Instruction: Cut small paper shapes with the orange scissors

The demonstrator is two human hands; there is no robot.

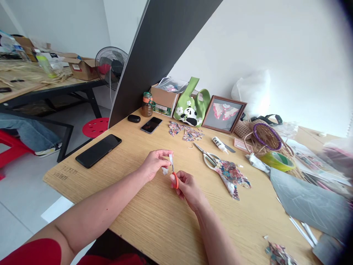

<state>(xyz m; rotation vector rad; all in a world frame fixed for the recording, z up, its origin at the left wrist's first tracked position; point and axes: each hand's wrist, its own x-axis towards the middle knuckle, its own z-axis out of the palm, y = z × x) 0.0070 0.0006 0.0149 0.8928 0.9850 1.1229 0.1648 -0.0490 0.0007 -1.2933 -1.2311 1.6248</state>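
My right hand (188,188) grips small orange-handled scissors (174,177), blades pointing up and away. My left hand (154,162) pinches a small white scrap of paper (170,159) at the blade tips; another white bit (164,170) hangs just below the fingers. Both hands hover over the wooden table (154,213) near its middle. A larger pair of white-handled scissors (208,156) lies just beyond, beside a floral-patterned paper cutout (231,173).
Two phones (98,150) (151,124) lie to the left, with a black case (134,118) and a jar (147,105). Behind are a cardboard box (164,99), green panda bag (191,106), framed picture (224,114), glue bottle (220,143), woven basket (267,137), tape roll (277,161) and grey sheets (309,202).
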